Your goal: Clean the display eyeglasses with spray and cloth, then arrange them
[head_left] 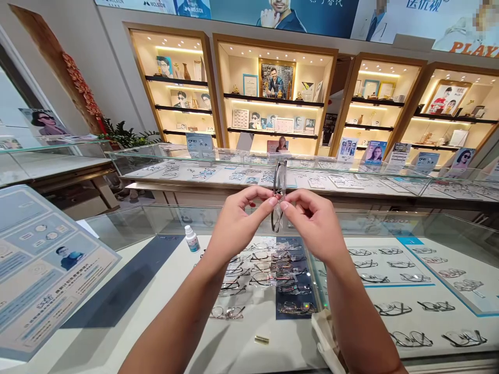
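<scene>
A pair of dark-rimmed eyeglasses (pixel 276 221) is held up on end above the glass counter, one lens over the other. My left hand (pixel 244 221) pinches it near the middle, thumb and forefinger closed at the bridge. From the other side my right hand (pixel 314 221) pinches the same spot, its fingertips almost meeting the left ones. What exactly lies between the fingertips is too small to make out. Below the hands, rows of eyeglasses (pixel 260 266) lie in the display case, some on a dark blue strip (pixel 284 310).
A small white bottle (pixel 192 240) stands left of the eyeglasses. Near the front lies a small gold-coloured bar (pixel 261 339). A pale cloth (pixel 324 340) is beside my right forearm. A printed sign (pixel 47 275) leans at the left. Another glass display counter (pixel 249 174) runs behind.
</scene>
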{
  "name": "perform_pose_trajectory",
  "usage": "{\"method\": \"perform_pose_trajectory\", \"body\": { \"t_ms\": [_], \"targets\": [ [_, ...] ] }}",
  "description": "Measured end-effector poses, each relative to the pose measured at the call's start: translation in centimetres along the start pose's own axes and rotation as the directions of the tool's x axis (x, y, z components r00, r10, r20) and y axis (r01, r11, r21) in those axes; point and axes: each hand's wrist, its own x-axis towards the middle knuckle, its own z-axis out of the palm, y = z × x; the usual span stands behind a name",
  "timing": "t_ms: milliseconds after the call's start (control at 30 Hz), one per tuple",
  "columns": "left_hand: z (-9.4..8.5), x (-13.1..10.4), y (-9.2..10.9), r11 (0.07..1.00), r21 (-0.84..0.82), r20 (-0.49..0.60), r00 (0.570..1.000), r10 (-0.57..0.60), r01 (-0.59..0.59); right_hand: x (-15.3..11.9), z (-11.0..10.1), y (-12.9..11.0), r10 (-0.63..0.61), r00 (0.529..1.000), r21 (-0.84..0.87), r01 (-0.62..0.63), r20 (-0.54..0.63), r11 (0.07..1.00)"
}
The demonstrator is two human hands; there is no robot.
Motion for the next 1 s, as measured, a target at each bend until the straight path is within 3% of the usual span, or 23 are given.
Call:
{"method": "perform_pose_trajectory", "body": {
  "t_ms": [367,633,800,1000],
  "targets": [
    [-0.5,0.1,-0.3,0.999,0.017,0.058,0.998,0.039,-0.040,0.2,-0.3,-0.1,0.023,0.997,-0.093,-0.030,-0.069,0.995],
    [-1.8,-0.1,0.2,0.931,0.362,0.049,0.998,0.026,-0.042,0.7,-0.8,0.7,-0.018,0.936,-0.333,-0.107,-0.351,0.937],
    [-2.2,-0.2,0.4,0.897,0.441,0.076,0.997,0.012,-0.044,1.3,-0.8,1.7,-0.061,0.898,-0.311,-0.087,-0.436,0.946],
    [-2.0,0.0,0.1,0.911,0.408,0.097,0.995,0.018,-0.057,1.4,-0.5,2.1,-0.068,0.903,-0.253,-0.046,-0.424,0.966]
  ]
}}
